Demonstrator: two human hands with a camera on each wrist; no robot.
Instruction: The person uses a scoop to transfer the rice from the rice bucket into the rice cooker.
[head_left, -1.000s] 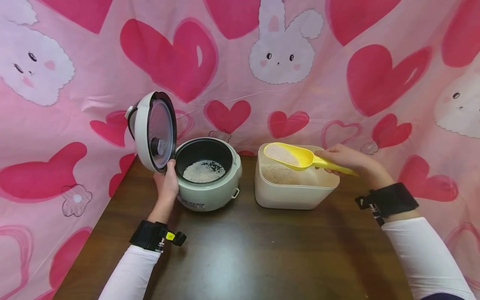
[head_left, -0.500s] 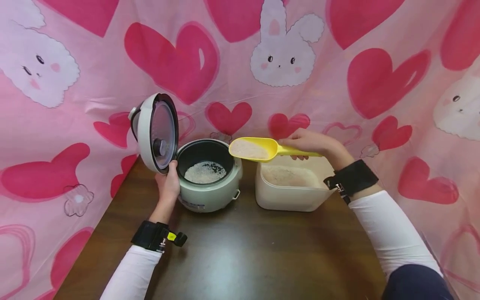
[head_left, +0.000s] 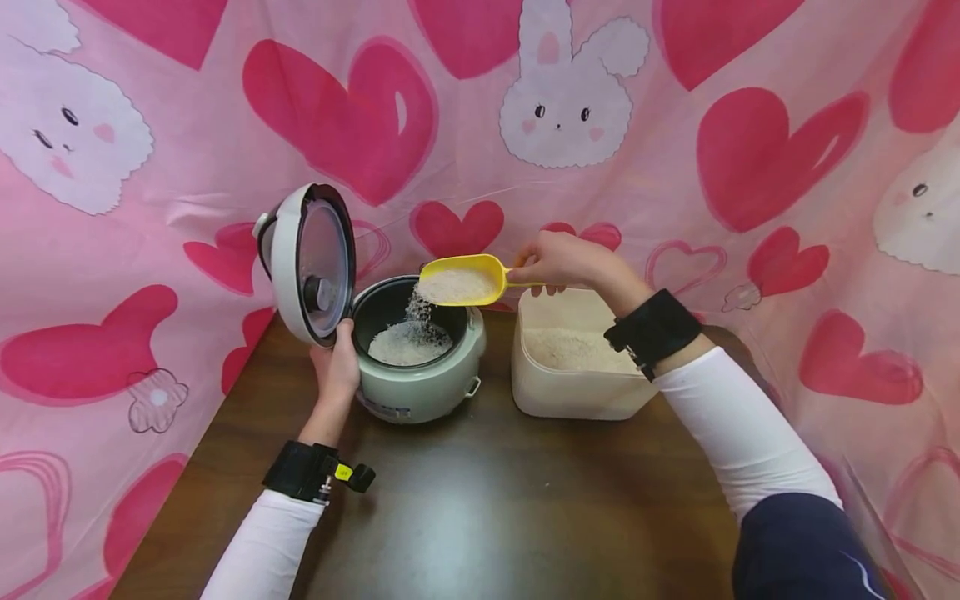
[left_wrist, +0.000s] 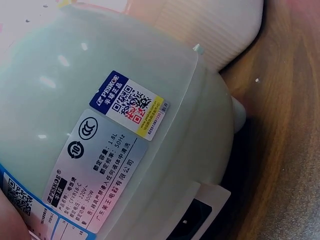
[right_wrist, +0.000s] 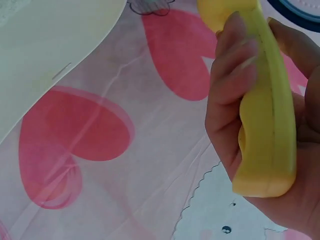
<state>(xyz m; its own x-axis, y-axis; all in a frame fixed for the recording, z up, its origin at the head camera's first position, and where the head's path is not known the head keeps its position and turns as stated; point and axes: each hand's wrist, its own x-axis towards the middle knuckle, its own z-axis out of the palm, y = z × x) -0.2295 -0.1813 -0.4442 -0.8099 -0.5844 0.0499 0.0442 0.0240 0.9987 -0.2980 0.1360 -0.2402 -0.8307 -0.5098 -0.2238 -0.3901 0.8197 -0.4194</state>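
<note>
A pale green rice cooker [head_left: 420, 392] stands on the table with its lid [head_left: 288, 267] raised on the left. White rice [head_left: 401, 343] lies in its dark inner pot [head_left: 375, 312]. My left hand [head_left: 337, 362] holds the cooker at the lid's lower edge, thumb up; its other fingers are partly hidden. In the left wrist view, part of that hand [left_wrist: 11, 222] shows beside the cooker's labels. My right hand [head_left: 558, 260] grips the handle of a yellow scoop [head_left: 491, 275], its fingers wrapped round the handle [right_wrist: 270, 125] in the right wrist view. Rice spills from the scoop's tip into the pot.
A cream rice bin [head_left: 577, 396], open at the top and partly filled with rice [head_left: 573, 348], stands right of the cooker, below my right forearm. A pink heart-and-rabbit cloth [head_left: 465, 142] hangs close behind the brown table [head_left: 540, 517].
My right hand has carried the filled scoop leftward from over the bin to the cooker. The scoop has tipped, and rice now falls from it. My left hand stays in place.
</note>
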